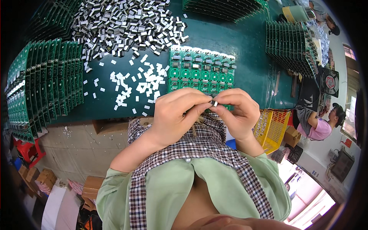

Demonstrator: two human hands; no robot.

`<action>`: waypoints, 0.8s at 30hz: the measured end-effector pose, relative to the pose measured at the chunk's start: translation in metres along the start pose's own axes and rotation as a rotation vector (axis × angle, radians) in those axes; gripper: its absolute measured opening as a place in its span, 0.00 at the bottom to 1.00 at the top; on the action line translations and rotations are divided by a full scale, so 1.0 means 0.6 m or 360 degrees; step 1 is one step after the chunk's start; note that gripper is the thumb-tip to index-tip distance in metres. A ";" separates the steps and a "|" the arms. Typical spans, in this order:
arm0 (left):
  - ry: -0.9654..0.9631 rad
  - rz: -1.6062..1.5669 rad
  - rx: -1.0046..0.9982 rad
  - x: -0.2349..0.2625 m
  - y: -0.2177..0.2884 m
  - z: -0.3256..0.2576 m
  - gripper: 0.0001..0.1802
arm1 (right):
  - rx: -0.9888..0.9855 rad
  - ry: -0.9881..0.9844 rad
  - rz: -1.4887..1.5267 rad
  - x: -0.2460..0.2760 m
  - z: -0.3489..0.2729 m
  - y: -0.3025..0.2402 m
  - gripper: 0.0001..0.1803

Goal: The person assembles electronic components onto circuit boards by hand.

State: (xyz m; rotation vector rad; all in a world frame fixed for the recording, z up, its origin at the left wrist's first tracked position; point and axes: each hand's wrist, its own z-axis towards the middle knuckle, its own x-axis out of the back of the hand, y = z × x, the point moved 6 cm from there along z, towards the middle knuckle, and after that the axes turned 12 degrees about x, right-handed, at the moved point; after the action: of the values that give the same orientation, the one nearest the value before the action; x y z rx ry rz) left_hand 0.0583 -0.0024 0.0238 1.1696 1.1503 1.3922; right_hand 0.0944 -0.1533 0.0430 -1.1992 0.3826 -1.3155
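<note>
My left hand (178,111) and my right hand (239,111) meet at the near edge of the table. Between their thumbs and fingertips they pinch one small black-and-white digit display module (214,103). Just beyond my fingers a green circuit board panel (201,74) lies flat, with rows of parts and several display modules on it. The fingers partly cover its near edge. To the left of the panel are scattered small white rectangular pieces (147,82). A large heap of similar black-and-white modules (122,25) is spread behind them.
Upright green boards stand in rows at the left (46,82), with another stack at the right (290,46) and one at the far edge (228,8). A yellow plastic crate (273,130) sits below the table's right side. Another person (322,124) is at the right.
</note>
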 end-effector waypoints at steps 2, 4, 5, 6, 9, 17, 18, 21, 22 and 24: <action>0.0016 0.0008 -0.0008 0.001 0.003 0.004 0.05 | 0.0091 -0.0037 -0.0049 0.002 0.003 0.000 0.11; -0.0011 0.0144 -0.0082 0.001 0.013 0.010 0.06 | 0.0073 -0.0011 -0.0088 0.011 0.007 0.002 0.11; 0.0074 0.0360 -0.0165 0.009 0.017 0.014 0.07 | 0.0022 0.0104 -0.0154 0.025 0.011 0.011 0.10; 0.0155 0.0569 -0.0254 0.019 0.018 0.021 0.08 | -0.0028 0.0223 -0.0229 0.043 0.015 0.025 0.10; 0.0458 0.1245 -0.0058 0.066 -0.003 0.064 0.11 | 0.0105 0.0057 -0.0747 0.079 0.037 0.055 0.08; 0.0303 0.1455 0.0084 0.077 -0.037 0.083 0.09 | 0.0306 -0.0178 -0.1172 0.061 0.043 0.058 0.06; 0.0305 0.1461 0.0041 0.076 -0.037 0.082 0.09 | 0.0305 -0.0195 -0.1182 0.060 0.043 0.058 0.06; 0.0390 0.1284 -0.0012 0.086 -0.033 0.077 0.09 | 0.0304 -0.0232 -0.1207 0.056 0.044 0.055 0.06; 0.0470 0.1102 -0.0022 0.094 -0.030 0.074 0.09 | 0.0303 -0.0249 -0.1221 0.056 0.045 0.054 0.06; 0.0411 0.0626 0.0172 0.104 -0.027 0.066 0.09 | 0.0288 -0.0295 -0.1252 0.055 0.046 0.048 0.08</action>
State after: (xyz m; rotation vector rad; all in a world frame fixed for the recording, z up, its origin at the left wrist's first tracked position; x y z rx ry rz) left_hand 0.0931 0.0646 0.0176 1.3748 1.2291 1.8413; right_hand 0.1413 -0.1752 0.0428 -1.3560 -0.3846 -1.8292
